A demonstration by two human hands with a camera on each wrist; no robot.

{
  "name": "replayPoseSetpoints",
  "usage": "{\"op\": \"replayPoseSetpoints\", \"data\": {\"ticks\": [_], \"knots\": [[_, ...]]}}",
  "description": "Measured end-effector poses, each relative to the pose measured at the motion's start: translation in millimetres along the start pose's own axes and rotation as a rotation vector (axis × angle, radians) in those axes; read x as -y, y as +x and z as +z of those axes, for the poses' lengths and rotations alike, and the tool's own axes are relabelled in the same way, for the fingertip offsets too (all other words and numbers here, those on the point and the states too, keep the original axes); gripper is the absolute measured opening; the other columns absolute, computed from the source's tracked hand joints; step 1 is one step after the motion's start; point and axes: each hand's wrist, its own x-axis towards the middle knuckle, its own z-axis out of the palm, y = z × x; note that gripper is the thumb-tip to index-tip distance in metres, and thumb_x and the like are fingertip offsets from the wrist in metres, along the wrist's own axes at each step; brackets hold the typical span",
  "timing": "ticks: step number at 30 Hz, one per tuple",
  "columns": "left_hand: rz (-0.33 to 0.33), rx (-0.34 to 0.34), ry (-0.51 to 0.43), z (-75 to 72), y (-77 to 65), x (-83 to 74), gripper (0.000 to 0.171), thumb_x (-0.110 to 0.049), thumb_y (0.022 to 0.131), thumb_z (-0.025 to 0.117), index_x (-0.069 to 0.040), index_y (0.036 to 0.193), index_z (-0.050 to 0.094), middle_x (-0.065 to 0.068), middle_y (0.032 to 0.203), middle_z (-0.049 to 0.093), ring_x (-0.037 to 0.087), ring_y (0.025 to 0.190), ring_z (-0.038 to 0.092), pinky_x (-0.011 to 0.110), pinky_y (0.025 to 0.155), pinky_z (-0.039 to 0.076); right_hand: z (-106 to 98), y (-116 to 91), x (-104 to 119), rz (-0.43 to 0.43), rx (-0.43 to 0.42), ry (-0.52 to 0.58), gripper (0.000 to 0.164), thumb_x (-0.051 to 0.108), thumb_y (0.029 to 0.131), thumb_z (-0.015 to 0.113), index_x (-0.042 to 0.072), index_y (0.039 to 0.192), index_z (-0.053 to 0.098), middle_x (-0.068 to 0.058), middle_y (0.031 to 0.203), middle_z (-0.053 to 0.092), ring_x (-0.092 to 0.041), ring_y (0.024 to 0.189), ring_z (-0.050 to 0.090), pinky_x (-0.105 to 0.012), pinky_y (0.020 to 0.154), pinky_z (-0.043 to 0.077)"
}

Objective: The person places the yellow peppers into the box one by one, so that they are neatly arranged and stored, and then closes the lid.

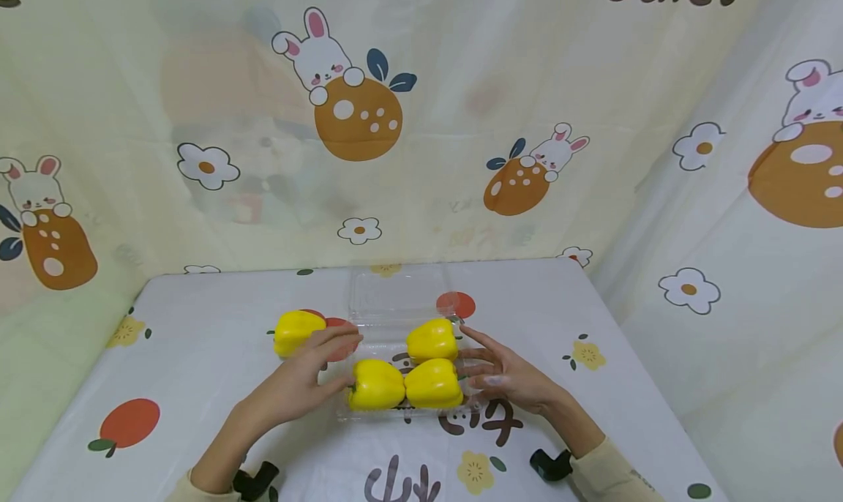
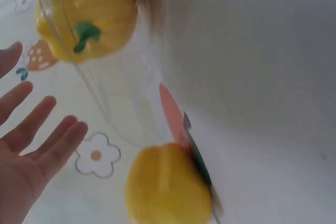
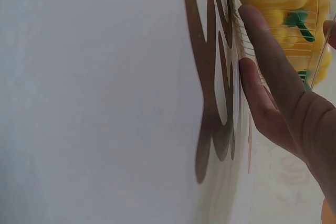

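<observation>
A clear plastic clamshell box (image 1: 349,413) lies with its lid (image 1: 398,291) folded back toward the wall. Inside its base are a yellow bell pepper (image 1: 431,340) at the back right, another bell pepper (image 1: 433,384) at the front right and a third bell pepper (image 1: 377,385) at the front left. A fourth bell pepper (image 1: 298,333) sits on the table outside, left of the box. Between that one and the box, my left hand (image 1: 303,377) has its fingers spread, empty in the left wrist view. My right hand (image 1: 510,376) holds its straight fingers against the box's right side (image 3: 249,45).
A white printed tablecloth (image 1: 197,356) covers the table. Behind it and along both sides hangs a rabbit-patterned curtain (image 1: 421,180). A black wrist device (image 1: 257,481) shows by the left forearm, and another black device (image 1: 550,465) by the right.
</observation>
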Motion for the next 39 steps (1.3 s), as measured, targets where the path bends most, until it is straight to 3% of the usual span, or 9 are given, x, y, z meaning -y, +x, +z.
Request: {"op": "replayPoseSetpoints", "data": {"ticks": [9,17,23,29,39], "knots": [[-0.018,-0.161,0.040,-15.8,2.6,25.9,0.059,-0.013,0.094,0.079,-0.011,0.150,0.058,0.012,0.157,0.055,0.038,0.143,0.050,0.061,0.112,0.053,0.7,0.1,-0.3,0.009,-0.011,-0.011,0.096,0.007,0.100,0.067,0.021,0.172,0.005,-0.034,0.168,0.029,-0.045,0.144,0.052,-0.053,0.101,0.062],[-0.094,-0.234,0.021,-30.4,0.2,45.2,0.058,-0.010,0.095,0.077,-0.007,0.149,0.058,0.017,0.157,0.052,0.044,0.143,0.045,0.070,0.114,0.046,3.2,-0.4,2.8,0.027,-0.019,-0.014,0.097,0.008,0.100,0.068,0.024,0.172,0.006,-0.032,0.168,0.030,-0.046,0.144,0.052,-0.051,0.100,0.063],[-0.171,-0.222,0.003,-35.5,2.5,67.9,0.058,-0.012,0.096,0.076,-0.006,0.150,0.056,0.024,0.162,0.045,0.051,0.148,0.037,0.075,0.112,0.043,2.9,-0.6,2.8,0.026,-0.027,-0.018,0.097,0.009,0.100,0.068,0.023,0.172,0.005,-0.033,0.168,0.029,-0.047,0.145,0.051,-0.051,0.099,0.063],[-0.215,-0.180,-0.048,-39.3,3.6,87.5,0.059,-0.016,0.099,0.074,-0.005,0.153,0.052,0.026,0.160,0.046,0.051,0.146,0.043,0.073,0.113,0.044,3.6,-1.4,3.4,0.033,-0.027,-0.003,0.097,0.007,0.100,0.068,0.023,0.172,0.006,-0.032,0.168,0.029,-0.047,0.145,0.051,-0.051,0.099,0.063],[-0.275,-0.109,-0.118,-37.2,0.4,106.5,0.061,-0.021,0.102,0.070,-0.004,0.156,0.047,0.027,0.161,0.044,0.051,0.141,0.046,0.069,0.110,0.050,4.2,-2.9,5.5,0.014,-0.016,-0.012,0.096,0.010,0.100,0.068,0.020,0.172,0.005,-0.035,0.167,0.029,-0.045,0.142,0.053,-0.052,0.101,0.062]]}}
